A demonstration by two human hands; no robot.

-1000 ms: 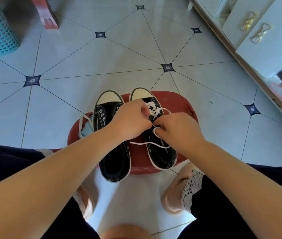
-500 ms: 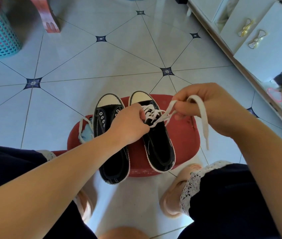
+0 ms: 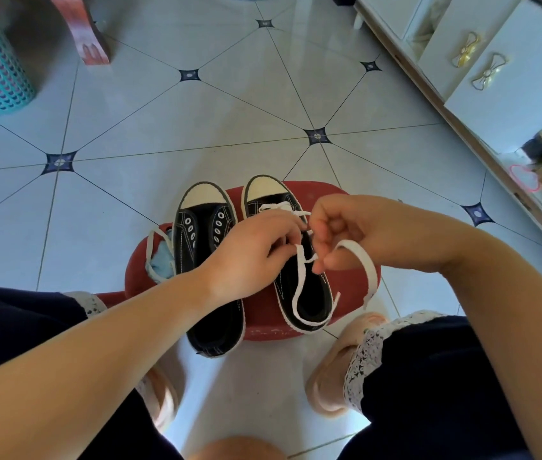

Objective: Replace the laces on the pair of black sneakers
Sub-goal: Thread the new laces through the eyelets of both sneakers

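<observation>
Upper eyelets of laced sneaker (image 3: 309,303) hidden beneath left grip (image 3: 249,257) and right grip (image 3: 355,234), both pinching lace (image 3: 299,287) just above it, on stool (image 3: 352,293) beside unlaced sneaker (image 3: 203,227).

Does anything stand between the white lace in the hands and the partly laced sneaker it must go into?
Nothing visible does. The left hand and right hand hold the white lace directly over the partly laced sneaker. Where it enters next is hidden under the fingers, so I cannot check there.
</observation>
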